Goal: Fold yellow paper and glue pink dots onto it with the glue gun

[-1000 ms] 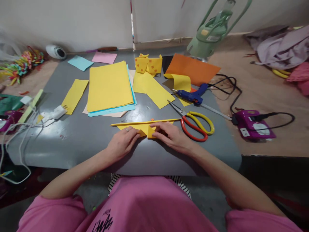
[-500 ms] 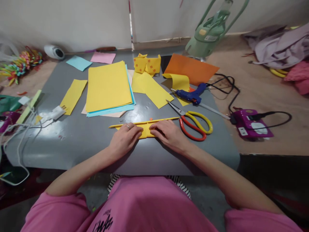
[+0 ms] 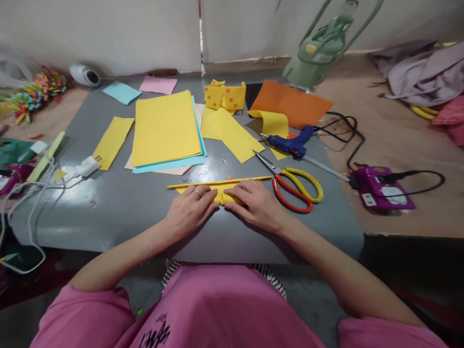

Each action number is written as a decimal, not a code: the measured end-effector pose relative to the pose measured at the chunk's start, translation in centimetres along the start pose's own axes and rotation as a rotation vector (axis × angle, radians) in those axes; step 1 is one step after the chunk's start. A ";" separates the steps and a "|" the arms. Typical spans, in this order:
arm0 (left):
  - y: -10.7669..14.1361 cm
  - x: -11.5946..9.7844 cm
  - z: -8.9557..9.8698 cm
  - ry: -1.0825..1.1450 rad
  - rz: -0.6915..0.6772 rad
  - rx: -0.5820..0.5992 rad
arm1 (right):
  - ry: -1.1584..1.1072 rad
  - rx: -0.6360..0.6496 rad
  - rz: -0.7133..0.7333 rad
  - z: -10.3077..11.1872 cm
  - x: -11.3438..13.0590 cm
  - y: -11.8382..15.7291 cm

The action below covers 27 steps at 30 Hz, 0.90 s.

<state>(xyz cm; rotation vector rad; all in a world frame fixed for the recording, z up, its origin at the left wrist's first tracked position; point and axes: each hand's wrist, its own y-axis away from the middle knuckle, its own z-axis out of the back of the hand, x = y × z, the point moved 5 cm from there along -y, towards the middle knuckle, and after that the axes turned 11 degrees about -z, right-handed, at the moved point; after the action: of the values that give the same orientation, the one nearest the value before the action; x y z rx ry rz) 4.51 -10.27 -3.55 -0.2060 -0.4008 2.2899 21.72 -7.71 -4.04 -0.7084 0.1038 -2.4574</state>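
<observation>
At the lower centre of the frame: one folded yellow paper (image 3: 219, 195), lying crosswise on the grey surface (image 3: 108, 217), its long thin far edge running left to right and its near edge turned up in a narrow fold. Left grip (image 3: 190, 208), mine, one ring worn: fingers and thumb drawn together, pinching the near fold just left of its middle. Right grip (image 3: 259, 205), mine: likewise drawn close, fingers over the fold and thumb along its near side, a short gap of bare yellow between my two sets of fingertips. Right of centre: scissors (image 3: 278, 170), one red handle and one yellow, blades slightly parted, near the paper's right end; above them, a blue glue gun (image 3: 290, 143) with a pale stick at its rear. Far right: one purple power box (image 3: 384, 188), black cord plugged in. Upper centre: one spotted yellow folded piece (image 3: 234, 99), standing; below it, a plain yellow strip (image 3: 241, 137), flat. Upper right of that: an orange sheet (image 3: 290, 102). Left of centre: a paper stack (image 3: 165, 128), yellow uppermost, blue and pale sheets showing beneath. Upper left: one light blue slip (image 3: 121, 93) and one pink slip (image 3: 158, 85), near each other.
</observation>
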 end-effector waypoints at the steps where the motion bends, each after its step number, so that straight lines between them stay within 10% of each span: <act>1: 0.0 0.1 0.0 -0.011 0.006 0.001 | 0.010 -0.003 -0.007 0.0 0.0 0.0; 27: 1.0 -0.5 -0.3 -0.014 -0.150 -0.060 | 0.001 -0.058 0.014 0.2 -0.1 0.3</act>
<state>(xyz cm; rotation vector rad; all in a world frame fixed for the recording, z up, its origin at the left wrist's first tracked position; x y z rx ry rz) 4.28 -11.24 -4.22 -0.1840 -0.4768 2.1348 22.02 -7.93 -3.97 -0.7286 0.1808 -2.4498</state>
